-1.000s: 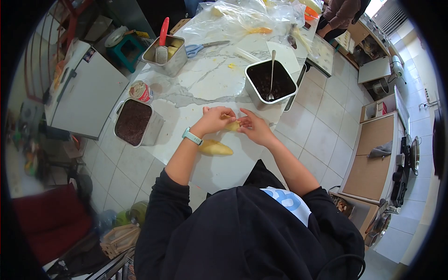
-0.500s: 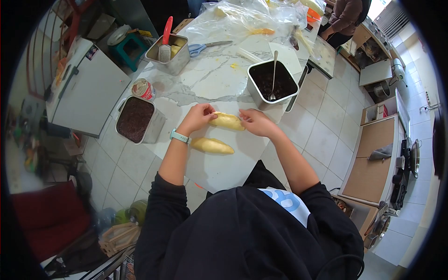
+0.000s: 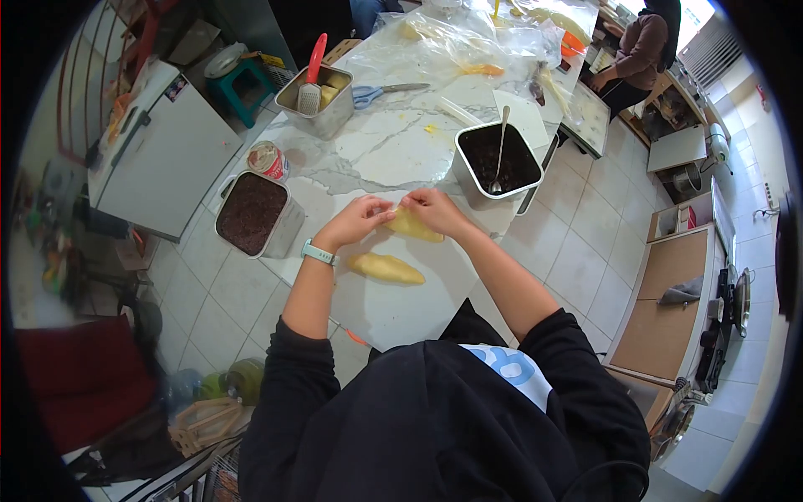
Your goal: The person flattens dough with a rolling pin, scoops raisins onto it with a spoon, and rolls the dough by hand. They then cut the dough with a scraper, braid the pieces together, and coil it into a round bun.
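My left hand and my right hand meet over a long pale-yellow dough piece. The fingers of both hands pinch its left end, and the right hand covers part of its top. A second dough piece, spindle-shaped and smooth, lies just nearer to me on the white board, touched by neither hand. Beyond my right hand stands a metal container of dark filling with a spoon in it. Left of my left hand is another metal container full of a dark brown mass.
At the back left, a metal container holds yellow pieces and a red-handled grater. Blue-handled scissors lie beside it. A red-and-white can stands at the left edge. Plastic sheeting covers the far table; a person stands there.
My right hand has moved left along the dough, from its right end to beside my left hand. The view has shifted slightly. The nearer dough piece stays put on the board.
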Motion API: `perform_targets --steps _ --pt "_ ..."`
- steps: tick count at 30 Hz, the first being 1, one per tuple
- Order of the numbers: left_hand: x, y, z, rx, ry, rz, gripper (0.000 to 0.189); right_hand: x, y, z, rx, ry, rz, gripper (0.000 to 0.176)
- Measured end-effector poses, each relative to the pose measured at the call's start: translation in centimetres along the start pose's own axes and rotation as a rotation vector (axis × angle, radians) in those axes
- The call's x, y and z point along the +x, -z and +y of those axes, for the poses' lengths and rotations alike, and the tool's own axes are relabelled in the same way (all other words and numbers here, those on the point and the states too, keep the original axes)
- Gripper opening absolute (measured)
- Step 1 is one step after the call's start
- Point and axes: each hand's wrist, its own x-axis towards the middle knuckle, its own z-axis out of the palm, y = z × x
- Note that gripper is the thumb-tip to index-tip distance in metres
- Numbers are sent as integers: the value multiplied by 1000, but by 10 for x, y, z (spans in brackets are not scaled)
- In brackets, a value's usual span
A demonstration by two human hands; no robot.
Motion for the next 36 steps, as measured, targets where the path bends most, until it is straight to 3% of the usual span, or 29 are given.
perform_targets --steps 3,5,15,18,24,27,30,32,36 --pt "2 -1 -12 -4 16 -49 31 6 -3 -8 -110 142 76 21" --pt "-3 2 13 101 151 16 31 6 2 -24 -288 101 -221 19" --pt "-20 8 3 -95 51 21 41 7 5 -23 35 56 -221 16" --pt "-23 4 6 -192 15 58 36 7 5 -23 -25 127 -204 17" --pt "-23 -12 8 -65 52 121 22 -4 3 -32 -309 210 -191 17" --pt "-29 -12 18 42 -13 188 17 -11 1 -30 -302 327 -121 13" --pt "-34 -14 22 89 -132 196 14 -15 2 -25 -130 239 -106 14" --pt "-34 -16 16 252 -333 197 12 -15 3 -26 -82 162 -11 16" --pt "-33 -18 12 277 -330 174 12 -8 6 -26 -171 210 -105 16"
